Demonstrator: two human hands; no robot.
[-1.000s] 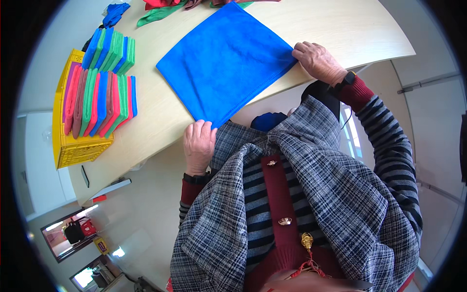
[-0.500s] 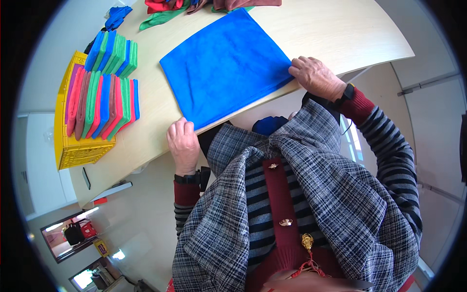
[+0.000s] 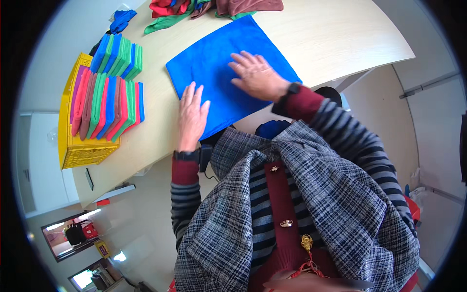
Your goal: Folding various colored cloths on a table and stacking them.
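Note:
A blue cloth (image 3: 228,87) lies spread flat on the pale wooden table, its near edge along the table's front edge. My left hand (image 3: 192,114) is over the cloth's left near part, fingers stretched out and pointing away from me. Farther in, above the middle of the cloth, my right hand (image 3: 258,78) has its palm down and its fingers apart. Nothing is held in either hand. Whether the right palm touches the fabric is hard to see.
At the left, a yellow plastic basket (image 3: 90,148) holds a row of folded cloths (image 3: 107,104) in several colours. More folded blue and green cloths (image 3: 116,56) stand behind them. Loose crumpled cloths (image 3: 209,7) lie at the table's far edge. A thin black object (image 3: 89,179) rests near the left corner.
Both hands have let go of the cloth's near corners. The right hand moved left and inward over the cloth; the left moved slightly farther in, fingers now extended.

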